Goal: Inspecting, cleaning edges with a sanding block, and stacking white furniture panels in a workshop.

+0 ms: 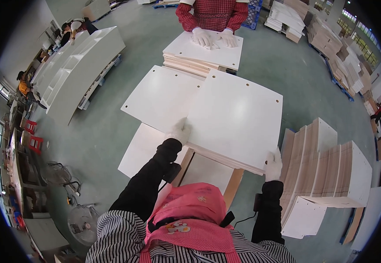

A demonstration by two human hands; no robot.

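Observation:
A square white panel [238, 118] with small holes near its corners and edges lies in front of me, on top of a short stack of panels. Its left part overlaps another white panel [157, 94] with similar holes. My left hand [179, 130], in a white glove, grips the near left corner of the upper panel. At the near right corner, my right hand [273, 165] has its gloved fingers along the side edge, closed on the same panel. Parts of the fingers are hidden against the edges.
Across from me, a person's gloved hands [212, 39] rest with a white cloth on another panel stack [190, 61]. Tall panel stacks [326, 171] stand close on my right. Fans [83, 223] stand at lower left. Two people work around a long white cabinet [85, 57].

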